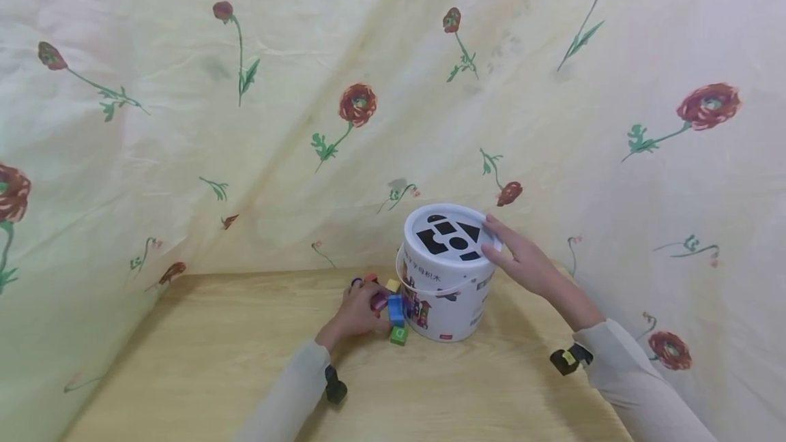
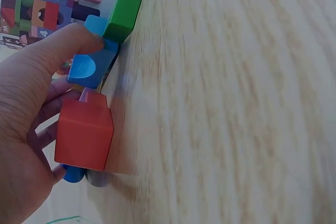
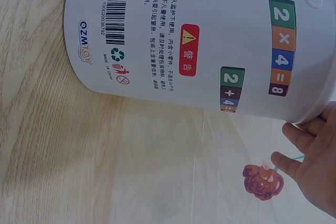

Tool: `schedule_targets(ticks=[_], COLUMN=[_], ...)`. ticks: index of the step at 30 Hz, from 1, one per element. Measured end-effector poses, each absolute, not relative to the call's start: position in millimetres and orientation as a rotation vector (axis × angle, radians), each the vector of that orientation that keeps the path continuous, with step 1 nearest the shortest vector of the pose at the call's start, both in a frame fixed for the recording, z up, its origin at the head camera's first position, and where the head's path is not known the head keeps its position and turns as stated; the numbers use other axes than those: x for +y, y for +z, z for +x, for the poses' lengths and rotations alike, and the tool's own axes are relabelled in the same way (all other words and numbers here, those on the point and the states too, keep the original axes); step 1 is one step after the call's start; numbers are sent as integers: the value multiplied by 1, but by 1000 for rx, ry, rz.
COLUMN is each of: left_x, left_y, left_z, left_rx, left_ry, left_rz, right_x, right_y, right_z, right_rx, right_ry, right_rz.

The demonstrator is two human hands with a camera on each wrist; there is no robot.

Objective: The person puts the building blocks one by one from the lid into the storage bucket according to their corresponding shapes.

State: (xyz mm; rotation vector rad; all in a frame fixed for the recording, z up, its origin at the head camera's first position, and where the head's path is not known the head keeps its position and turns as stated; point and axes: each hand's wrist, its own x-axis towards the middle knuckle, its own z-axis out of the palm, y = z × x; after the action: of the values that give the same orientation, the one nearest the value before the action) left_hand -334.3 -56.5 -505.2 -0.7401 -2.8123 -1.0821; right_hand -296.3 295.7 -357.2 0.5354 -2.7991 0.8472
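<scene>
A white toy bucket stands upright with its lid on; the lid has black shape cutouts. My right hand touches the lid's right rim with outstretched fingers. Left of the bucket, my left hand curls round a cluster of small toy blocks on the table. Its thumb lies against a blue block with a curved notch, while the other fingers reach behind a red block. A green block touches the blue one. Another blue piece shows below the red block. Some blocks are partly hidden by the fingers.
The wood-grain table spreads out in front and to the left. Flowered cloth hangs behind and at both sides, meeting the table's back edge near the bucket. A thin white handle hangs across the bucket's front.
</scene>
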Motion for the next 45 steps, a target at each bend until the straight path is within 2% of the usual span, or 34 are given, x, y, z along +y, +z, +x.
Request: schedule_targets(ticks=[26,45], left_x=[-73,-102], left_y=[-470,-415], left_z=[-326,-324], left_rx=[-2711,-2483], left_ry=[-1523,-1433], left_rz=[-762,-836], right_x=[297,294], right_y=[-358,-359], right_z=[-295,-296], right_rx=[-2776,-2781], right_ry=[851,848], right_rz=[535,524])
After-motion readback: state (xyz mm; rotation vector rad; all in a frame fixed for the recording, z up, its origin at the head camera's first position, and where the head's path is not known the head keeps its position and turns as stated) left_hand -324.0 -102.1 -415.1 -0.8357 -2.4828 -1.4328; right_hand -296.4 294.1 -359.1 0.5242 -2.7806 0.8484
